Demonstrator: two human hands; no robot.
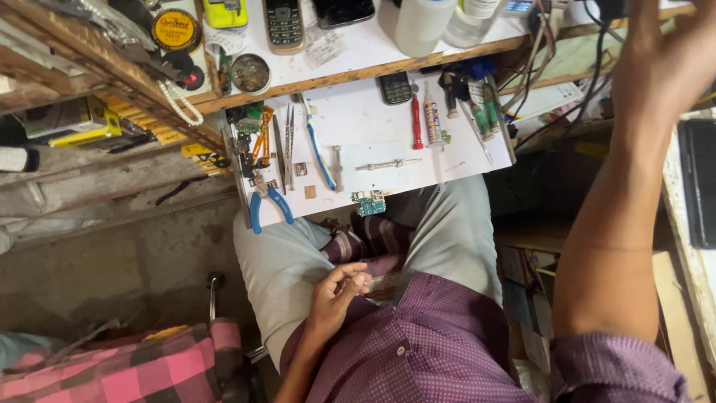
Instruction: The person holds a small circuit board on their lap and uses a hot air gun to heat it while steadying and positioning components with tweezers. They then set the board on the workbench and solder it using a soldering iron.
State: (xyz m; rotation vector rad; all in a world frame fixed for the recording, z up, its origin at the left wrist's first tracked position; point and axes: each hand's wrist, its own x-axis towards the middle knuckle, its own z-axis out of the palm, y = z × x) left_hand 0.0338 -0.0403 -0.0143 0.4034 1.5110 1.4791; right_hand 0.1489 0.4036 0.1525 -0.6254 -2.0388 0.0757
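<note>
While the left hand point(337, 292) rests loosely curled and empty on the lap, the right hand point(660, 56) reaches up blurred, grip unclear; circuit board point(370, 203) sits at the white surface's point(358, 119) front edge near blue pliers point(266, 203).

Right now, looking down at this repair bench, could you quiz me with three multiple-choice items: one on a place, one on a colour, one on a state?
1. Where does the left hand rest?
A. on the white board
B. in the lap
C. on the upper shelf

2. What colour are the handles of the pliers?
A. blue
B. red
C. yellow

3. How is the right hand?
A. resting in the lap
B. flat on the white board
C. raised toward the cables at the bench's right end

Answers: 1 B, its curled fingers lie on the trouser leg. 2 A, blue grips lie at the edge of the white board. 3 C, the arm stretches up, the hand blurred.
</note>
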